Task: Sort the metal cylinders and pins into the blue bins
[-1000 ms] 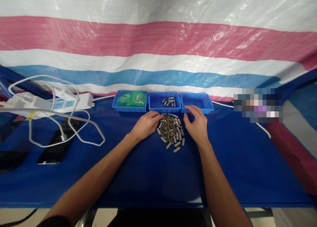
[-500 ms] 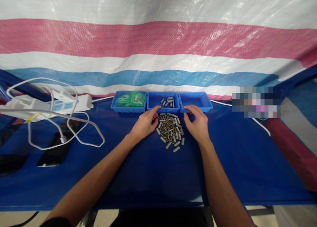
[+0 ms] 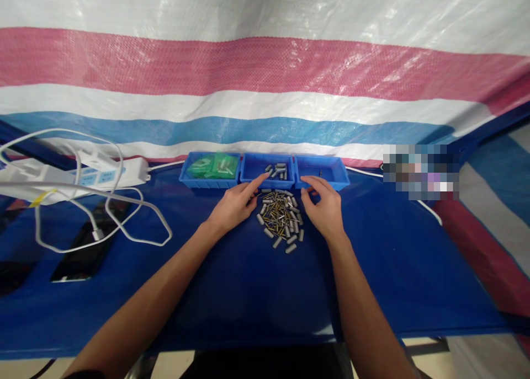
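Centrally in the frame, a loose pile of slim brass-coloured pins and short grey cylinders [image 3: 281,216], long axes pointing every way, is closely flanked by the left hand [image 3: 232,208] and right hand [image 3: 326,209]. The right grip is parted, nothing visibly held; the left index is stretched toward the middle blue plastic bin [image 3: 281,185], its curled fingers' contents hidden.

Grey cylinders [image 3: 291,248] and slim brassy pieces [image 3: 278,216] lie heaped on the blue table [image 3: 256,296] between the left hand [image 3: 232,207], index finger extended, and the right hand [image 3: 326,207].
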Available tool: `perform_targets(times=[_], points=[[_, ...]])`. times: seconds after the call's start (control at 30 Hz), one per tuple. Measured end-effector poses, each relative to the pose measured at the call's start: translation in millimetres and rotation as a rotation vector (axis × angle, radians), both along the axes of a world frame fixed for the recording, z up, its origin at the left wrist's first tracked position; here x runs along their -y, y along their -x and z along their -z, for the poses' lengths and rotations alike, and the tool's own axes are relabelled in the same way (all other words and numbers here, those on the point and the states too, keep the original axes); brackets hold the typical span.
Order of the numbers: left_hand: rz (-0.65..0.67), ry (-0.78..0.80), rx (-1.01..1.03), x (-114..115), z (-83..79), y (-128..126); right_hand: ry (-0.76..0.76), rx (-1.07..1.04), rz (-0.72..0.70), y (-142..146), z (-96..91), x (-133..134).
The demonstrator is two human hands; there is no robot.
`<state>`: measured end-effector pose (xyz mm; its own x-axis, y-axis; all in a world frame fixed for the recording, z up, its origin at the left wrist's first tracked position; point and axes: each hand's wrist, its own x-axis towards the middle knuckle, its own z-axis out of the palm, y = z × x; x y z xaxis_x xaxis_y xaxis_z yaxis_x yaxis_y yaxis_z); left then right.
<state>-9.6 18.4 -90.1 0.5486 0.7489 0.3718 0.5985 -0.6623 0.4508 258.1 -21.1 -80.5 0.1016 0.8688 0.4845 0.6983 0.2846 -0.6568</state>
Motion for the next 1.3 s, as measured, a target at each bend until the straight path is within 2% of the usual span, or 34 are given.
perform_targets(times=[0.2, 0.3, 0.37, 0.47, 0.6, 0.73, 0.93, 1.3], points=[[0.043, -0.016, -0.152, 0.9, -15.6, 4.3, -0.109, -0.091, 0.097, 4.1, -8.7, 3.6], [0.070, 0.007, -0.119, 2.5, -25.1, 3.9, -0.156, -0.115, 0.106, 6.7, -12.4, 5.3], [0.071, 0.040, 0.007, 3.8, -30.8, 0.9, -0.174, -0.134, 0.094, 8.5, -13.9, 6.3], [0.040, 0.136, 0.318, 6.0, -34.5, -8.1, -0.120, -0.197, 0.018, 11.5, -14.6, 7.9], [-0.006, 0.424, 0.737, 9.6, -27.9, -21.5, 0.048, -0.317, -0.166, 16.2, -14.5, 10.1], [-0.104, 0.637, 0.909, 13.3, -19.4, -29.1, 0.142, -0.436, -0.323, 21.1, -15.3, 12.0], [-0.157, 0.709, 0.960, 19.2, -17.2, -33.5, 0.238, -0.598, -0.386, 29.0, -15.6, 12.9], [-0.179, 0.669, 0.886, 26.7, -12.6, -40.1, 0.383, -0.761, -0.379, 36.7, -15.1, 10.4]])
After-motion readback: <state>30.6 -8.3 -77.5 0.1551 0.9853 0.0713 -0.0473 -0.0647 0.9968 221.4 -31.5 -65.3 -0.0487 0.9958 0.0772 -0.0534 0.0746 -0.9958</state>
